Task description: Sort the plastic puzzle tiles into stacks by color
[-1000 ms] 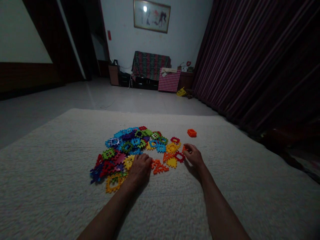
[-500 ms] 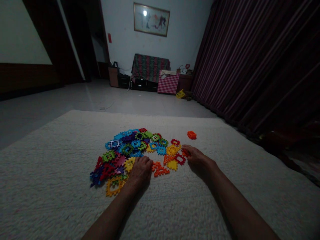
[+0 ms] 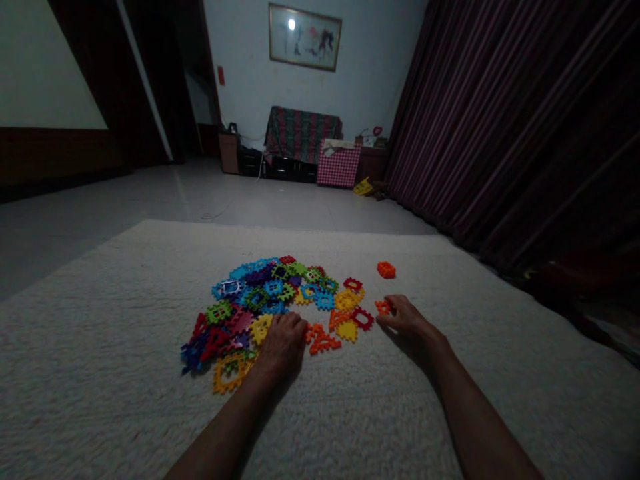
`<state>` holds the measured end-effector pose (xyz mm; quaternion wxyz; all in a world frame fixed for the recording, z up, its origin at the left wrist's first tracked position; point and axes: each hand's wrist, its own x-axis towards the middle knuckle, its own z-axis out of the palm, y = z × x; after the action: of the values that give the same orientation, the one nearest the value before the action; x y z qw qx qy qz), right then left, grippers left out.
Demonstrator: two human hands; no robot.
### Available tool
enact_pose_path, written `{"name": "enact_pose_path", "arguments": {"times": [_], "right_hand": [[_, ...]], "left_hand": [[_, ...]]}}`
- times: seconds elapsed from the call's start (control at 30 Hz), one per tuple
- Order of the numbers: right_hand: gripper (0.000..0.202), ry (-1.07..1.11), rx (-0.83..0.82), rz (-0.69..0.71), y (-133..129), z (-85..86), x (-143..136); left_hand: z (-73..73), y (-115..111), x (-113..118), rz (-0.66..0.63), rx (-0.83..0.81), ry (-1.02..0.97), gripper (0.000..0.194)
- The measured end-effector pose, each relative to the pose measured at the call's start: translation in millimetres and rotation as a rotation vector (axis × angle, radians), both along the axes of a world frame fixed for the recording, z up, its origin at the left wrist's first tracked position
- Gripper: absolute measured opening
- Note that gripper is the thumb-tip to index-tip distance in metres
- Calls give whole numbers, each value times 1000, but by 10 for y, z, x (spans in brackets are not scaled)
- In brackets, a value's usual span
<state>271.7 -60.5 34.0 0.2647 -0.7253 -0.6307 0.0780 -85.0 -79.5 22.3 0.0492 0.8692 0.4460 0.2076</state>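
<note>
A small orange notched plastic building piece (image 3: 383,307) is pinched between the thumb and fingers of my right hand (image 3: 406,316), just above the mat and right of the loose pieces. My left hand (image 3: 286,340) rests at the near edge of the pile (image 3: 257,298), fingers curled down and together. What lies under those fingers is hidden. Beside it are a yellow window-shaped piece (image 3: 261,329) on the left and orange triangular pieces (image 3: 324,342) on the right. A red frame piece (image 3: 363,319) and a yellow square piece (image 3: 347,331) lie between my hands.
A small orange stack (image 3: 386,269) stands apart on the cream mat (image 3: 480,347), beyond my right hand. Long purple curtains (image 3: 450,113) hang on the right. Past the tiled floor (image 3: 300,207), a cloth-covered cabinet (image 3: 303,133) stands against the wall.
My right hand has drawn the orange piece rightward, away from the red and yellow pieces. My left hand has stayed in place.
</note>
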Motion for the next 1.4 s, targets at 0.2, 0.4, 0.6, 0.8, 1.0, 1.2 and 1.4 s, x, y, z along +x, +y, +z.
{"name": "enact_pose_path", "arguments": {"times": [0.2, 0.4, 0.6, 0.8, 1.0, 1.2, 1.4], "right_hand": [[45, 61, -73, 85, -47, -81, 160], [53, 136, 79, -151, 110, -222, 201], [61, 178, 254, -371, 465, -273, 204], [63, 80, 247, -534, 781, -240, 214], [65, -15, 174, -616, 942, -269, 171], [65, -48, 154, -628, 950, -299, 173], [66, -46, 104, -641, 949, -288, 162]], "left_hand": [[-3, 7, -1, -4, 5, -18, 23], [-34, 8, 1, 1, 17, -29, 24], [-53, 21, -3, 4, 27, -14, 23], [-94, 34, 6, 6, 79, -33, 24], [-138, 31, 2, -8, 121, -52, 23], [-130, 42, -3, -5, 96, -28, 24], [-120, 37, -1, -23, 106, -30, 24]]}}
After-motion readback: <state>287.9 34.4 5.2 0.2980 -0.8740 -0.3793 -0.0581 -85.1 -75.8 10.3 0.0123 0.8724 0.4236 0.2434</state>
